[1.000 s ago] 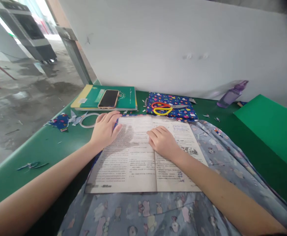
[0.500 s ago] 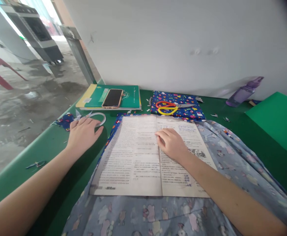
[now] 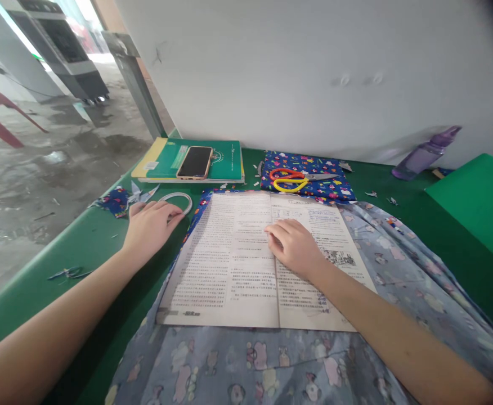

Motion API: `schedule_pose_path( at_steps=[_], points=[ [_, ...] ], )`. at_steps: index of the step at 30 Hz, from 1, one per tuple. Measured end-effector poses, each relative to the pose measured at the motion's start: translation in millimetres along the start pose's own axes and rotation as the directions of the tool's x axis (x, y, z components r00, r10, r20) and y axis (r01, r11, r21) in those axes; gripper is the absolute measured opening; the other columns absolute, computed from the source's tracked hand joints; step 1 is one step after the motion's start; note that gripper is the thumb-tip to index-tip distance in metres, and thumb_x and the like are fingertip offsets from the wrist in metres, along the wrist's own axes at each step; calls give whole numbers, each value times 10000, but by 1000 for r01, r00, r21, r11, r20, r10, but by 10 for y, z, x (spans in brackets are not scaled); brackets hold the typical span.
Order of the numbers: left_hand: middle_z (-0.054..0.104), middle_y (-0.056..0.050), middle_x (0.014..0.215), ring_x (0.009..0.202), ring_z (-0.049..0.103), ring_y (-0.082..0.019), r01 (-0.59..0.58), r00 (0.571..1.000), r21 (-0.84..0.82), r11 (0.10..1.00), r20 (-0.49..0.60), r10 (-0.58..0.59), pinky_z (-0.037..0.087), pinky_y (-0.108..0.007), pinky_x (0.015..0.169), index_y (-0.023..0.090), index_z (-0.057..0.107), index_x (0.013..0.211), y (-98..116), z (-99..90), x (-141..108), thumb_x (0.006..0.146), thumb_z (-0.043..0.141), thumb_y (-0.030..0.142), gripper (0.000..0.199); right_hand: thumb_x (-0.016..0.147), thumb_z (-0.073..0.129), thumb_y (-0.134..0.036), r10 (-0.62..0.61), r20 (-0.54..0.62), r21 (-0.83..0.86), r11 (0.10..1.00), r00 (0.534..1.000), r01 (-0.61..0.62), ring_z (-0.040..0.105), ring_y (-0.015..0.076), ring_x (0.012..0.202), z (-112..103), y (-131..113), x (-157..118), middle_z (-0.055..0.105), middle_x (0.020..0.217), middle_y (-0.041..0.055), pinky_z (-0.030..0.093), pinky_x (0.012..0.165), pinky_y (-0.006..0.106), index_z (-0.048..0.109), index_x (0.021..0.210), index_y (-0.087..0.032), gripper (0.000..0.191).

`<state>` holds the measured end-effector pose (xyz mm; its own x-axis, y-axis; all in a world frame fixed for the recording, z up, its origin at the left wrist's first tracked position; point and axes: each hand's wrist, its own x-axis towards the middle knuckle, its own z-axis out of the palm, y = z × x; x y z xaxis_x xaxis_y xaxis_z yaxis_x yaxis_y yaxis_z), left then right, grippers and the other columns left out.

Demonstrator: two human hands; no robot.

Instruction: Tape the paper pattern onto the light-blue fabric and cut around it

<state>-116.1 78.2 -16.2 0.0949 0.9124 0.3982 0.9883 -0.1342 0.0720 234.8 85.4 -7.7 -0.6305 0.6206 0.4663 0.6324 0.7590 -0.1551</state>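
Note:
An open printed book (image 3: 229,270) lies face up on dark blue patterned fabric (image 3: 229,360), whose paler underside shows around the pages. My right hand (image 3: 295,244) rests on the book near its centre fold, fingers loosely bent, thumb slightly apart, nothing visible in it. Left of the book, my left hand (image 3: 151,225) has its thumb and fingers closed around the near edge of a clear tape roll (image 3: 187,199); its fingertips are partly hidden. Scissors (image 3: 291,180) with one red and one yellow handle lie on a folded piece of the same fabric (image 3: 335,192).
A phone (image 3: 195,162) sits on green books (image 3: 229,160) at the back. Fabric scraps (image 3: 111,201) lie beside my left hand, near the green table's (image 3: 31,315) left edge. A purple spray bottle (image 3: 424,157) and a green board (image 3: 478,202) stand at the right by the wall.
My left hand has shifted slightly right, its fingers drawing in on the tape roll, which moved right with it. My right hand stays on the book. The view has tilted a little.

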Motion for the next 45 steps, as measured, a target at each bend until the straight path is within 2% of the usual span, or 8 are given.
schedule_pose_path(
  at_steps=[8,15,21,26,30,34,39,45],
  points=[
    [702,-53,898,904,641,-275,7,1000,-6,1000,-15,-7,336,-502,951,230,619,931,0,28,0,933,430,437,280,878,458,-115,15,9,16,1000,1000,-15,596,207,871,21,-13,-3,676,917,67,476,830,364,621,978,-169,199],
    [624,-103,1212,1146,557,-307,-19,999,-44,999,-26,18,354,-507,1004,212,549,1177,216,-13,-6,956,369,404,344,870,453,-107,56,26,63,996,998,-58,594,211,906,7,-1,14,667,938,74,499,820,359,609,1030,-164,231],
    [425,-162,1461,1357,390,-300,-26,993,-260,965,107,55,336,-498,1109,119,364,1411,447,20,-126,963,275,524,610,878,462,-129,111,44,93,989,993,-115,588,231,991,-1,24,34,659,1044,94,502,885,399,578,1110,-164,262],
    [200,-181,1571,1462,163,-286,-141,953,-206,968,237,190,241,-479,1183,56,241,1485,555,117,-242,938,281,608,778,948,465,-264,186,79,114,974,979,-195,539,253,1185,29,75,38,595,1265,126,459,1015,439,524,1239,-149,318],
    [226,-177,1563,1462,153,-284,-209,939,-120,971,254,234,225,-489,1187,62,282,1477,583,150,-258,943,272,602,759,957,448,-278,226,12,40,973,974,-227,531,282,1209,-58,275,63,585,1286,144,450,1029,494,519,1283,-156,355],
    [235,-182,1558,1459,164,-278,-229,943,-95,969,226,245,246,-488,1180,70,287,1476,584,163,-257,943,262,599,752,923,471,-255,286,-77,-102,951,955,-293,510,320,1243,-222,675,29,560,1316,162,417,1055,550,504,1330,-156,420],
    [253,-180,1552,1457,177,-276,-233,946,-95,968,208,248,251,-486,1180,78,299,1472,575,179,-263,935,259,617,762,944,449,-416,401,58,-123,912,914,-392,340,325,1396,-217,1002,-79,414,1483,129,298,1137,586,409,1434,-193,540],
    [260,-169,1553,1458,180,-274,-233,943,-91,968,221,248,248,-470,1184,67,317,1465,562,176,-259,933,259,628,775,964,404,-438,361,162,-115,931,919,-345,303,297,1418,-73,929,-113,411,1488,131,203,1170,588,329,1474,-193,571]
  ],
)
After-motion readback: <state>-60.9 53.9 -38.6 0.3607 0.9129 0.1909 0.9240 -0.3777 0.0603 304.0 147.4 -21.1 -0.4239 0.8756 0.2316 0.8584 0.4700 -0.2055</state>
